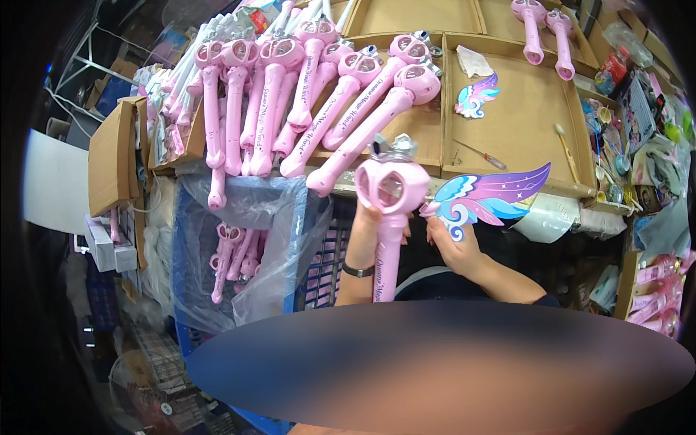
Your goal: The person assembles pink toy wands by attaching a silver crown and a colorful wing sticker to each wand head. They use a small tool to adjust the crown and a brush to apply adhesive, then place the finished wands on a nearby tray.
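Observation:
Upright in front of me stands a pink toy wand (390, 250) with a silver crown top and a round clear window in its head. The fingers of my left hand (362, 235) are wrapped round it just below the head. In a pinch, my right hand (458, 248) holds a purple and blue wing piece (496, 194) by its narrow end, close to the right side of the wand's head. Whether the two pieces touch I cannot tell. A smaller wing piece (475, 96) lies in the cardboard tray (533, 94) beyond.
Several pink wands (272, 101) are piled at the back left. A blue crate (288, 239) lined with clear plastic holds more wands. In the tray lie a screwdriver (487, 155) and a brush (566, 152). More wands (533, 32) rest at the far right.

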Tool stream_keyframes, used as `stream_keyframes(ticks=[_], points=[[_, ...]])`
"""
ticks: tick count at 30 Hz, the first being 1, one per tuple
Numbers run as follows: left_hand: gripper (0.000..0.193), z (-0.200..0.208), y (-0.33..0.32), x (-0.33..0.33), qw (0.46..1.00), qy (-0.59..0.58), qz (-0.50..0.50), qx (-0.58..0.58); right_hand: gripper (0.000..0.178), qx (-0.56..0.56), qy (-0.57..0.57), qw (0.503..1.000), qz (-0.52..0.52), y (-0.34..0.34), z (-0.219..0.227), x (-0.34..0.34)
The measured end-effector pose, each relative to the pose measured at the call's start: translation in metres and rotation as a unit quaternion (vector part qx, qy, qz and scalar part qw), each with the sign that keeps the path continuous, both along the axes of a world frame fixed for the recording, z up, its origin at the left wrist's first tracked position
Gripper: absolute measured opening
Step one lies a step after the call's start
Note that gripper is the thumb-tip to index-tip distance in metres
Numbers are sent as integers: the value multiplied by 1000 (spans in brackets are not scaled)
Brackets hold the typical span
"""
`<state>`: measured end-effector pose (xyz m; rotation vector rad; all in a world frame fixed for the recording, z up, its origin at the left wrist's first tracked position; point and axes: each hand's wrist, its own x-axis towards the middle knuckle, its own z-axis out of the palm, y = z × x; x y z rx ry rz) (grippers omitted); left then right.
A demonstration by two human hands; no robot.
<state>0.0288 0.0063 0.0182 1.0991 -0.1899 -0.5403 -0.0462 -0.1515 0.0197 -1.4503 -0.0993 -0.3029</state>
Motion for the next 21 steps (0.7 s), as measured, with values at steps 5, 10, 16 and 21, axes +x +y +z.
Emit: stream_keyframes(ticks=[5, 10, 16, 21], points=[[78, 1, -11, -8, 999, -34, -36, 13, 17, 8, 4, 1000, 16, -2, 2, 0], [72, 1, -13, -9, 997, -42, -21, 60, 19, 28, 28, 999, 6, 0, 6, 3], [67, -3, -9, -5, 998, -43, -13, 49, 23, -27, 76, 995, 66, -9, 2, 8], [70, -10, 8, 5, 999, -33, -18, -1, 26, 44, 208, 976, 41, -59, 19, 9]])
